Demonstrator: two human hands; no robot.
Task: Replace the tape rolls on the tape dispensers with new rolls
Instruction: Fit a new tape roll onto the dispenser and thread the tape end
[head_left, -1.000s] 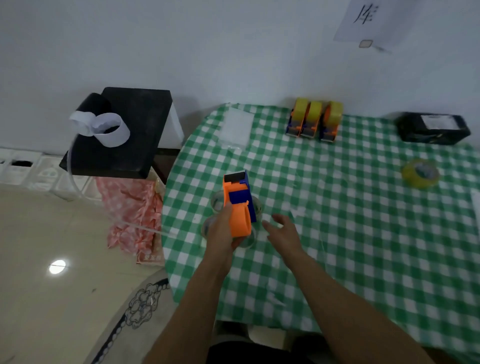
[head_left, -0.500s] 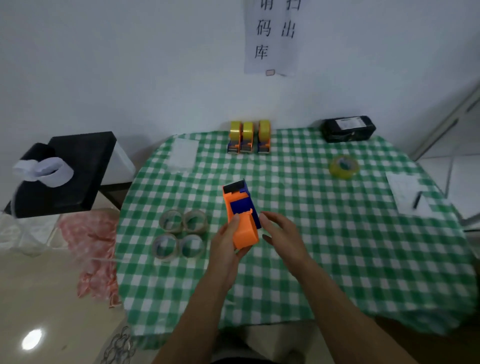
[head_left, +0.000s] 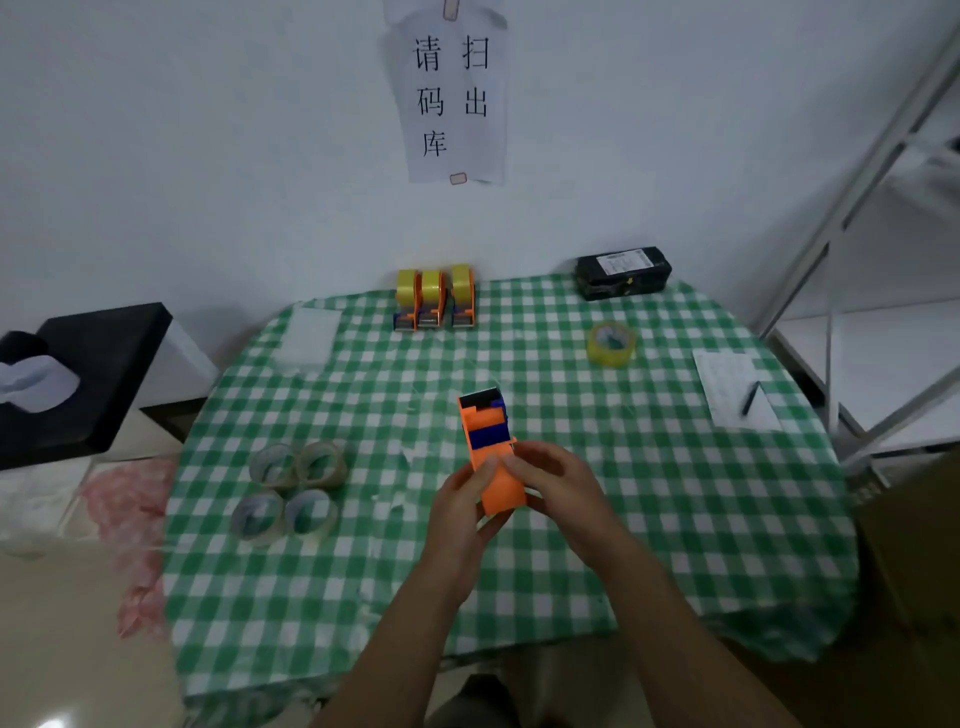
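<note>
Dispenser (head_left: 485, 421) is held above the tabletop (head_left: 623, 519), just front of centre, with no roll visible on it. Left grip (head_left: 462, 514) is clenched round its orange rear from the left. Right grip (head_left: 558, 486) pinches the same end from the right. New yellow roll (head_left: 611, 343) lies flat toward the far right corner, well apart. Four spent rolls (head_left: 337, 475) sit clustered near the left edge, three loaded dispensers (head_left: 434, 299) at the far edge. Risks, my read: fetching the roll frees the right grip, so a one-sided hold could let the dispenser twist or drop. The black far end looks like the cutter, and fingers sliding forward could catch it. A roll seated backwards would feed wrong.
</note>
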